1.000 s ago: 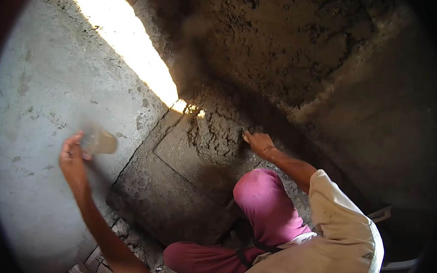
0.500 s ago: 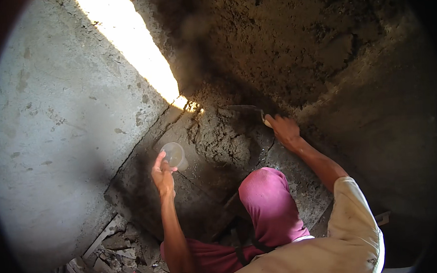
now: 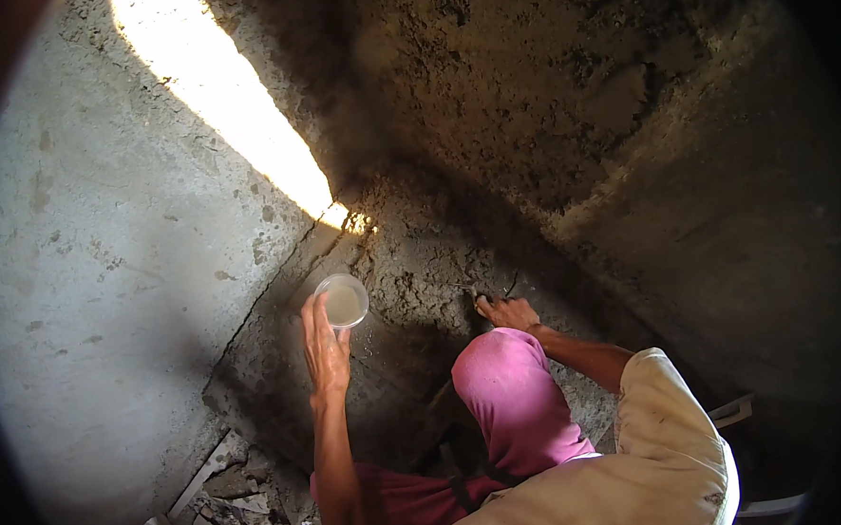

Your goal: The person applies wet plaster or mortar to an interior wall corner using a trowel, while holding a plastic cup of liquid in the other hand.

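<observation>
A clear plastic cup (image 3: pixel 343 301) of cloudy liquid sits in my left hand (image 3: pixel 326 353), fingers round its side, over a low square slab at the corner. My right hand (image 3: pixel 507 315) is closed on the handle of a trowel (image 3: pixel 479 294), just past my raised knee. The trowel's blade is hard to make out against the lumpy wet mortar (image 3: pixel 430 271) heaped on the slab (image 3: pixel 284 384).
A pale wall (image 3: pixel 96 241) rises at the left, a rough dark plastered wall (image 3: pixel 544 75) at back right. A bright sunlit strip runs down to the corner. Broken debris (image 3: pixel 242 490) lies lower left; my knee (image 3: pixel 493 382) is bent up before me.
My left hand with the cup came rightward from the left wall to over the slab. The trowel swung up to the right, then came back down and leftward onto the mortar.
</observation>
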A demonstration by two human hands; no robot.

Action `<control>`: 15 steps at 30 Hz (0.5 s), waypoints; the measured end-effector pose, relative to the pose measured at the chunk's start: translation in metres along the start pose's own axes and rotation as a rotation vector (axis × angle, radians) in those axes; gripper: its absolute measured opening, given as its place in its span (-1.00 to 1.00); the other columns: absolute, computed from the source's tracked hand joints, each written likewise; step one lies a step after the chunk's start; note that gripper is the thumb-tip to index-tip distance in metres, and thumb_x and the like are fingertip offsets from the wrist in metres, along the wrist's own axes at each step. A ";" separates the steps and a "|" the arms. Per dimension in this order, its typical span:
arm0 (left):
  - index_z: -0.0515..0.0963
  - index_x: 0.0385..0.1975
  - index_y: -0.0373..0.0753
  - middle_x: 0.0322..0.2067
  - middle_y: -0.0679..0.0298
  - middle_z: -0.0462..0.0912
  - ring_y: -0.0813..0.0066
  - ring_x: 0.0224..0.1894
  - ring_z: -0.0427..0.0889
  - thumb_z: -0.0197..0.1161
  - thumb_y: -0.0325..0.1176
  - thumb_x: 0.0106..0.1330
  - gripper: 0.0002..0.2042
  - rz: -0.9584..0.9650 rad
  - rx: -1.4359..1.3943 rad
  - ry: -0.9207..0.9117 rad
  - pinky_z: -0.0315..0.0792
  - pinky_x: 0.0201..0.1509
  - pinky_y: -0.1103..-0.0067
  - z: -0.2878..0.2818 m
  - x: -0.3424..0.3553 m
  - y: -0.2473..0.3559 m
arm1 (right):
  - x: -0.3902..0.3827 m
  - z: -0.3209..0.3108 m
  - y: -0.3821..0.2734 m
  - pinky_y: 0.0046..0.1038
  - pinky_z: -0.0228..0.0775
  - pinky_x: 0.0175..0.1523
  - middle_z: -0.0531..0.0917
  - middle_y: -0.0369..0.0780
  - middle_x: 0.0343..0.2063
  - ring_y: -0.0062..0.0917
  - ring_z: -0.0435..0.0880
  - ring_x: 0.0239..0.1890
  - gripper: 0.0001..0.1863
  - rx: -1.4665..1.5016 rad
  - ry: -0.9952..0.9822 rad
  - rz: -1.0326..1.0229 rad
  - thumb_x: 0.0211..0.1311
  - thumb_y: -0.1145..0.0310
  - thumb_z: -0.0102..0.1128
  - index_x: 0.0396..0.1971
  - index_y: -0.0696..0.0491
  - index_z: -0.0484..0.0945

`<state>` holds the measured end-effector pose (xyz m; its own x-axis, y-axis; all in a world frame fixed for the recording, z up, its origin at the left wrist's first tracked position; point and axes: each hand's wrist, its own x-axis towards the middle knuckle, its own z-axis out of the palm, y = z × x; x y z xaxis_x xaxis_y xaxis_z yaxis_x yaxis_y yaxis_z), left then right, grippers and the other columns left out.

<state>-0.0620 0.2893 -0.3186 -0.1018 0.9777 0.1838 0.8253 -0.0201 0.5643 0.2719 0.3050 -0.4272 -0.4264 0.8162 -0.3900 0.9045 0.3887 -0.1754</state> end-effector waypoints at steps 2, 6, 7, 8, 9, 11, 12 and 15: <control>0.42 0.05 -0.29 0.13 0.07 0.41 0.07 0.13 0.49 0.36 -0.73 0.02 -0.47 0.024 -0.017 -0.018 0.50 0.11 0.36 -0.004 0.002 0.008 | -0.009 -0.012 0.004 -0.10 0.57 -0.23 0.64 0.05 -0.21 -0.07 0.72 -0.23 -0.66 0.059 -0.015 0.011 0.39 0.20 -0.07 0.07 0.00 0.28; 0.55 -0.32 -0.29 -0.06 0.10 0.51 0.10 -0.03 0.59 0.39 -0.59 0.06 -0.79 0.206 0.097 -0.119 0.54 -0.03 0.31 -0.008 0.013 0.024 | -0.031 -0.012 0.011 -0.07 0.55 -0.16 0.64 0.02 -0.17 -0.05 0.70 -0.18 -0.61 0.162 0.048 0.132 0.34 0.13 -0.02 0.10 -0.07 0.33; 0.55 -0.32 -0.29 -0.08 0.09 0.51 0.10 -0.05 0.59 0.40 -0.55 0.07 -0.80 0.250 0.170 -0.201 0.55 -0.05 0.31 -0.009 0.018 0.029 | -0.042 -0.010 0.011 -0.05 0.53 -0.11 0.64 0.00 -0.15 -0.03 0.69 -0.17 -0.58 0.198 0.032 0.202 0.30 0.10 0.03 0.10 -0.08 0.35; 0.55 -0.32 -0.29 -0.10 0.09 0.51 0.10 -0.06 0.59 0.41 -0.51 0.08 -0.80 0.298 0.240 -0.277 0.55 -0.07 0.30 -0.009 0.027 0.036 | -0.053 -0.012 0.011 -0.04 0.52 -0.10 0.64 0.01 -0.16 -0.01 0.68 -0.16 -0.56 0.241 0.022 0.243 0.29 0.09 0.03 0.12 -0.08 0.34; 0.59 -0.31 -0.27 -0.16 0.10 0.54 0.15 -0.07 0.61 0.41 -0.34 0.13 -0.79 0.323 0.324 -0.334 0.55 -0.06 0.31 -0.004 0.037 0.038 | -0.063 -0.010 0.011 -0.03 0.50 -0.09 0.64 0.03 -0.17 0.01 0.67 -0.16 -0.55 0.286 0.010 0.278 0.29 0.09 0.04 0.14 -0.09 0.33; 0.61 -0.29 -0.24 -0.18 0.10 0.55 0.10 -0.08 0.61 0.36 -0.18 0.17 -0.73 0.304 0.406 -0.464 0.54 -0.06 0.28 0.009 0.060 0.050 | -0.085 -0.005 0.013 -0.01 0.48 -0.07 0.65 0.05 -0.19 0.04 0.66 -0.15 -0.52 0.362 -0.005 0.351 0.29 0.10 0.03 0.17 -0.10 0.32; 0.63 -0.27 -0.22 -0.19 0.09 0.56 0.08 -0.09 0.62 0.33 -0.10 0.19 -0.69 0.288 0.458 -0.531 0.53 -0.07 0.27 0.012 0.069 0.054 | -0.095 0.001 0.012 0.01 0.46 -0.07 0.65 0.07 -0.21 0.06 0.65 -0.15 -0.52 0.401 -0.012 0.375 0.29 0.11 0.03 0.19 -0.10 0.31; 0.67 -0.22 -0.19 -0.19 0.05 0.60 0.08 -0.08 0.64 0.28 0.05 0.19 -0.59 0.302 0.582 -0.639 0.54 -0.05 0.27 0.030 0.095 0.061 | -0.126 0.028 0.018 0.04 0.43 -0.06 0.66 0.10 -0.24 0.08 0.63 -0.15 -0.51 0.442 -0.003 0.451 0.30 0.15 0.03 0.22 -0.11 0.29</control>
<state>-0.0046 0.3867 -0.2904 0.3478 0.8810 -0.3207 0.9341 -0.3550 0.0379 0.3417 0.1971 -0.4067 -0.0029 0.8569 -0.5155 0.9135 -0.2075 -0.3499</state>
